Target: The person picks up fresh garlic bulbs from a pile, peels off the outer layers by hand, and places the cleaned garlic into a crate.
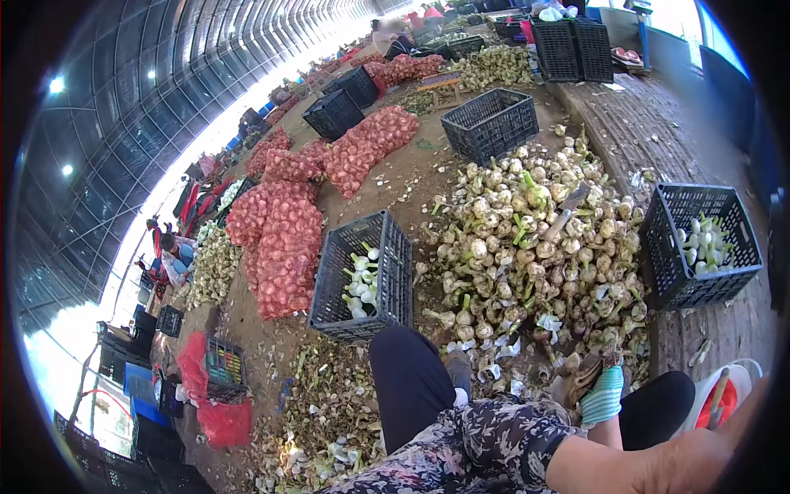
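1 head-worn view looks forward and down, near the bulb pile

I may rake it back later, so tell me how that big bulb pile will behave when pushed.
The pile of bulbs will likely shift and spill rather than move as one, since it is loosely heaped on the ground. Single bulbs may roll, being rounded, though the stalks on some could check that.

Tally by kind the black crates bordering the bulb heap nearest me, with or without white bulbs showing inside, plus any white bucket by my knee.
Black crates with white bulbs inside: 2
Black crate with no bulbs showing inside: 1
White bucket: 1
Total: 4
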Motion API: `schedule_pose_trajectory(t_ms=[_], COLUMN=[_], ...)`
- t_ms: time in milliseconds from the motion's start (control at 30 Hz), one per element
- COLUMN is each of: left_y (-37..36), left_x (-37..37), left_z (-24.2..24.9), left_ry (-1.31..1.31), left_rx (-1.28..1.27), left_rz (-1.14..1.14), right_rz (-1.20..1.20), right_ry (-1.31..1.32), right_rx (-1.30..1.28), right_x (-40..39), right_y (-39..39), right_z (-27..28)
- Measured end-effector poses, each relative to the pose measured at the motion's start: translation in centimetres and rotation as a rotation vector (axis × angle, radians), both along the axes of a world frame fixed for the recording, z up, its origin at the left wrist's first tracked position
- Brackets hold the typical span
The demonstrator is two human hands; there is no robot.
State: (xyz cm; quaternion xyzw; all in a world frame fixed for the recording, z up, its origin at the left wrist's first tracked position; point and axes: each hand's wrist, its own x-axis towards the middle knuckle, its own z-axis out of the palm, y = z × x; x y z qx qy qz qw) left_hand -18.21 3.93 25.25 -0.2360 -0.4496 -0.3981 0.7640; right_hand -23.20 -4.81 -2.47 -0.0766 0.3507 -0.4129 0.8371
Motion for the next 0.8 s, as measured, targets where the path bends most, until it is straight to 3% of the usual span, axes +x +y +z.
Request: schedule_pose_trajectory(t_ms=[133,267,367,467,633,800], left_y=[0.0,-0.1,-0.1,-0.1,-0.1,-0.2], left_x=[0.0,-0.1,0.0,0.0,0.0,-0.2], left_z=[-0.1,-0.1,-0.2,-0.1,0.1,0.1], left_ry=[0.002,0.001,0.003,0.01,0.012,0.014], left_rx=[0.003,-0.007,-0.004,-0.004,-0.017,-0.022], left_rz=[0.001,-0.008,-0.009,-0.006,-0.006,-0.013], right_rz=[0.054,0.046,0.079,0.192,0.117,0.037], right_ry=[-0.074,0.013,0.136,-0.071,-0.042,0.073], right_rx=[-0.007,0.017,-0.013,-0.001,-0.031,0.0], right_x=[-0.2,-0.4,0.1,-0.7,-0.4,0.3], right_y=[0.0,-0.4,0.5,-0.4,0.9,0.7], right_z=[0.6,-1.0,4.7,0.2,4.7,2.9])
